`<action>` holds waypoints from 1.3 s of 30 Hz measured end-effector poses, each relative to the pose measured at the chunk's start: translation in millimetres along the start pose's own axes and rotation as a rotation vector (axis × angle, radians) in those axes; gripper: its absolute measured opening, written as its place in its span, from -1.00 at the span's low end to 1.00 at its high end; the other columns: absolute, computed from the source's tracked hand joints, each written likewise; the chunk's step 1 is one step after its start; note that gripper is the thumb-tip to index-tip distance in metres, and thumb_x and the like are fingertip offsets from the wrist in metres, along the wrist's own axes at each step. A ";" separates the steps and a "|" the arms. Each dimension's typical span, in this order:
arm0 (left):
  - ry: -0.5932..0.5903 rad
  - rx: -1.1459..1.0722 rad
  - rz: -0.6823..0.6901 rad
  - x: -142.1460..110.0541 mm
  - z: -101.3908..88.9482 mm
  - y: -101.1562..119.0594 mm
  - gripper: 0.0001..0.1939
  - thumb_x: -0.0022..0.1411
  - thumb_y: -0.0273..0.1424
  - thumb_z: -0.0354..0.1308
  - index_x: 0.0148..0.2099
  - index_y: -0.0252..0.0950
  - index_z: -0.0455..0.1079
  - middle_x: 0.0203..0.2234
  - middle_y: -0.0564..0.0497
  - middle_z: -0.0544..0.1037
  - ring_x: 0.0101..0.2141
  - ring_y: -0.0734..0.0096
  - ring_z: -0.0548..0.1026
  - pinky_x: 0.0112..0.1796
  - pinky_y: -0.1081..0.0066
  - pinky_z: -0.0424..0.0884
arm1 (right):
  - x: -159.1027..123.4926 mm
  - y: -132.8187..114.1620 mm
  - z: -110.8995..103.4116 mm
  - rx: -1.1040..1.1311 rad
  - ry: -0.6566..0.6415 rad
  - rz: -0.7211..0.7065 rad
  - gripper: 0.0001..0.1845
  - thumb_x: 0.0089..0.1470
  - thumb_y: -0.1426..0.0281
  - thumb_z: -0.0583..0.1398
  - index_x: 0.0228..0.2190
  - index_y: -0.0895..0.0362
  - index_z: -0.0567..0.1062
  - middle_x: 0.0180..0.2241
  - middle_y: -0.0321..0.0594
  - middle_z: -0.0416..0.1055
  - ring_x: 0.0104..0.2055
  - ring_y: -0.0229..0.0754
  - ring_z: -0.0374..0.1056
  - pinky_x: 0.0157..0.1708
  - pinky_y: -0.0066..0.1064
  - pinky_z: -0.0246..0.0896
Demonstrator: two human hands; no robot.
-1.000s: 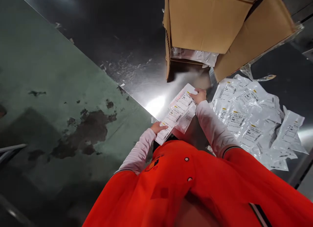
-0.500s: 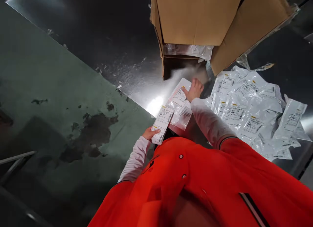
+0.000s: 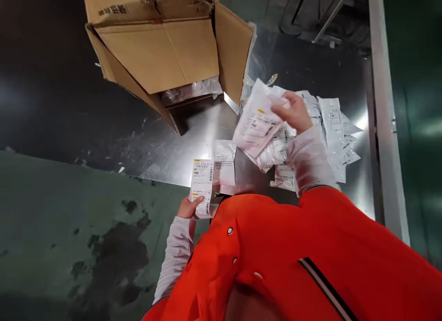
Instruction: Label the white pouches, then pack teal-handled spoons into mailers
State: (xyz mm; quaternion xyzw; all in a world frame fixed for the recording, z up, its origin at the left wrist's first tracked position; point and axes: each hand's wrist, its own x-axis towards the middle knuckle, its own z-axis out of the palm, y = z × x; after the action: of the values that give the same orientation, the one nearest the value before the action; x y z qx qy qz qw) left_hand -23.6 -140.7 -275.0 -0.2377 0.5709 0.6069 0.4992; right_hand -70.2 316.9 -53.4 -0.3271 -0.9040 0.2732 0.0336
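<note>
My left hand (image 3: 188, 207) grips the lower end of a white label strip (image 3: 202, 186) printed with barcodes, held upright near the table's front edge. Raised over the table, my right hand (image 3: 293, 111) is closed on a clear plastic packet (image 3: 256, 123) with a label on it. Another clear packet (image 3: 224, 166) lies flat on the steel table (image 3: 179, 150) just right of the label strip. A pile of labelled packets (image 3: 331, 132) sits under and to the right of my right hand.
An open cardboard box (image 3: 165, 49) lies on its side at the back of the table, plastic bags showing in its mouth. A metal rail (image 3: 386, 127) bounds the table on the right. Green stained floor (image 3: 86, 229) lies to the left. My orange vest fills the lower frame.
My right hand has lifted a packet off the table and swung it right toward the pile. The left hand pulled the label strip free and keeps it. My view has turned.
</note>
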 end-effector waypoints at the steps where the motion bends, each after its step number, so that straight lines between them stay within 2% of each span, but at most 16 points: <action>1: -0.008 0.010 0.013 -1.3 2.1 3.5 -0.38 -0.53 -0.08 0.63 -0.37 -0.30 0.59 -0.49 -0.12 0.68 -0.38 0.01 0.66 -0.36 0.22 0.57 | 6.3 8.9 -32.9 -0.065 0.047 0.013 -0.61 0.23 0.18 0.32 -0.11 0.24 0.46 -0.16 -0.04 0.49 -0.11 -0.11 0.42 -0.08 -0.22 0.35; 3: -0.015 0.019 0.056 -3.3 8.7 10.4 -0.32 -0.54 -0.03 0.63 -0.33 -0.31 0.60 -0.44 -0.12 0.70 -0.36 0.02 0.66 -0.33 0.22 0.57 | 15.2 22.7 -74.9 -0.265 0.231 0.052 -0.54 0.25 0.15 0.29 -0.01 0.26 0.45 -0.01 0.19 0.44 0.04 0.02 0.40 0.00 -0.13 0.32; 5: 0.008 0.011 0.120 -5.1 21.0 16.6 -0.29 -0.51 0.04 0.61 -0.32 -0.31 0.60 -0.42 -0.12 0.70 -0.34 0.05 0.65 -0.30 0.24 0.57 | 11.2 25.9 -75.7 -0.400 0.344 0.081 -0.43 0.21 0.14 0.34 0.06 0.30 0.43 0.10 0.33 0.35 0.16 0.15 0.33 0.08 -0.05 0.29; 7: 0.031 -0.004 0.193 -8.1 40.4 21.7 -0.27 -0.46 0.11 0.58 -0.31 -0.32 0.60 -0.40 -0.12 0.70 -0.31 0.06 0.65 -0.27 0.26 0.56 | -11.5 19.2 -36.5 -0.337 0.160 0.085 -0.37 0.10 0.16 0.43 0.04 0.32 0.47 0.07 0.27 0.40 0.13 0.16 0.37 0.08 -0.04 0.33; 9: 0.013 0.002 0.246 -13.0 63.8 25.6 -0.24 -0.42 0.18 0.54 -0.30 -0.33 0.59 -0.38 -0.14 0.70 -0.29 0.06 0.64 -0.24 0.26 0.54 | -52.5 9.9 28.9 -0.040 -0.382 0.054 -0.38 0.02 0.11 0.46 0.00 0.24 0.54 -0.06 0.06 0.52 -0.01 0.08 0.47 -0.01 -0.11 0.43; 11: -0.071 0.076 0.252 -19.2 85.5 28.7 -0.24 -0.37 0.23 0.50 -0.32 -0.33 0.58 -0.39 -0.15 0.70 -0.29 0.06 0.63 -0.24 0.25 0.53 | -104.5 5.1 98.5 0.282 -0.700 -0.023 -0.30 -0.01 0.05 0.46 0.08 0.13 0.53 -0.05 -0.05 0.56 0.01 0.05 0.50 -0.01 -0.11 0.47; 12: -0.105 0.120 0.260 -22.2 94.2 29.9 -0.25 -0.34 0.23 0.49 -0.32 -0.33 0.58 -0.39 -0.15 0.69 -0.29 0.07 0.62 -0.23 0.24 0.52 | -131.0 5.3 128.2 0.412 -0.763 -0.039 -0.30 0.00 0.02 0.44 0.09 0.11 0.54 -0.06 -0.06 0.58 0.03 0.07 0.50 0.02 -0.09 0.47; 14: -0.103 0.152 0.325 -26.8 105.9 31.7 -0.29 -0.31 0.16 0.51 -0.27 -0.32 0.59 -0.33 -0.13 0.70 -0.25 0.10 0.61 -0.19 0.25 0.51 | -176.6 10.8 169.3 0.545 -0.725 0.007 -0.38 0.06 -0.04 0.38 0.01 0.11 0.60 -0.10 -0.06 0.61 0.07 0.11 0.51 0.13 -0.01 0.42; 17: 0.022 0.008 0.413 -29.3 113.6 29.8 -0.32 -0.36 0.04 0.57 -0.24 -0.31 0.58 -0.31 -0.09 0.70 -0.25 0.19 0.59 -0.17 0.28 0.49 | -208.9 24.8 184.5 0.538 -0.790 0.066 -0.40 0.00 -0.04 0.42 -0.05 0.10 0.63 -0.16 -0.09 0.65 0.01 0.11 0.55 0.12 0.00 0.43; 20: 0.026 -0.127 0.318 -28.2 121.5 18.9 -0.39 -0.42 -0.01 0.60 -0.39 -0.32 0.55 -0.48 -0.01 0.65 -0.43 0.32 0.53 -0.29 0.33 0.47 | -196.5 35.1 171.7 0.497 -0.759 0.075 -0.34 -0.10 0.01 0.48 -0.03 0.10 0.61 -0.18 -0.12 0.66 -0.10 0.04 0.58 -0.02 -0.13 0.51; 23: 0.048 -0.190 0.240 -24.9 136.2 2.0 -0.43 -0.42 -0.04 0.60 -0.47 -0.34 0.53 -0.57 0.04 0.58 -0.52 0.43 0.45 -0.40 0.41 0.39 | -170.9 38.1 160.4 0.468 -0.732 0.034 -0.53 -0.04 0.04 0.43 -0.19 0.11 0.66 -0.25 -0.10 0.66 -0.20 0.00 0.59 -0.12 -0.20 0.53; 27: 0.229 -0.198 0.211 -14.9 151.3 -16.5 -0.48 -0.25 -0.07 0.57 -0.59 -0.33 0.39 -0.68 0.10 0.44 -0.57 0.49 0.37 -0.50 0.47 0.24 | -155.9 39.4 160.7 0.349 -0.785 -0.002 -0.66 -0.03 0.08 0.42 -0.37 0.10 0.67 -0.37 -0.15 0.64 -0.30 -0.03 0.58 -0.20 -0.22 0.51; 30: 0.202 -0.186 0.206 -4.3 147.5 -25.2 -0.54 -0.27 -0.18 0.61 -0.44 -0.35 0.50 -0.57 0.05 0.56 -0.48 0.41 0.47 -0.41 0.44 0.35 | -140.3 41.0 173.6 0.249 -0.696 -0.077 -0.72 0.00 0.13 0.41 -0.42 0.10 0.66 -0.38 -0.18 0.62 -0.28 -0.05 0.55 -0.14 -0.22 0.48; 32: 0.072 -0.201 0.178 2.0 138.7 -32.1 -0.43 -0.39 -0.29 0.65 -0.27 -0.36 0.57 -0.40 -0.03 0.67 -0.37 0.30 0.55 -0.27 0.36 0.46 | -116.9 42.6 188.4 0.179 -0.596 -0.142 -0.78 0.00 0.20 0.41 -0.46 0.10 0.66 -0.34 -0.16 0.61 -0.20 -0.05 0.53 -0.04 -0.21 0.45; 35: -0.091 -0.215 0.073 7.4 122.8 -49.0 -0.34 -0.54 -0.36 0.67 -0.27 -0.36 0.57 -0.34 -0.12 0.70 -0.31 0.17 0.60 -0.17 0.22 0.51 | -70.3 48.1 216.3 0.062 -0.412 -0.145 -0.84 -0.02 0.30 0.43 -0.47 0.14 0.65 -0.23 -0.09 0.56 -0.06 -0.03 0.47 0.10 -0.19 0.37; 39: -0.042 -0.227 -0.001 5.1 107.0 -83.9 -0.33 -0.57 -0.31 0.68 -0.31 -0.36 0.55 -0.41 -0.11 0.69 -0.37 0.15 0.62 -0.20 0.18 0.54 | -30.4 59.1 246.6 -0.067 -0.323 -0.083 -0.78 0.04 0.29 0.39 -0.33 0.20 0.67 -0.03 0.02 0.47 0.09 0.00 0.38 0.22 -0.18 0.27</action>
State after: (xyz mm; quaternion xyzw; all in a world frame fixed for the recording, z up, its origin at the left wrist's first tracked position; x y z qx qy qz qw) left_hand 78.2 -52.0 -292.4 -0.2803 0.4879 0.6723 0.4810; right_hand -71.6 219.6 -289.6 -0.2421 -0.9191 0.2903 -0.1116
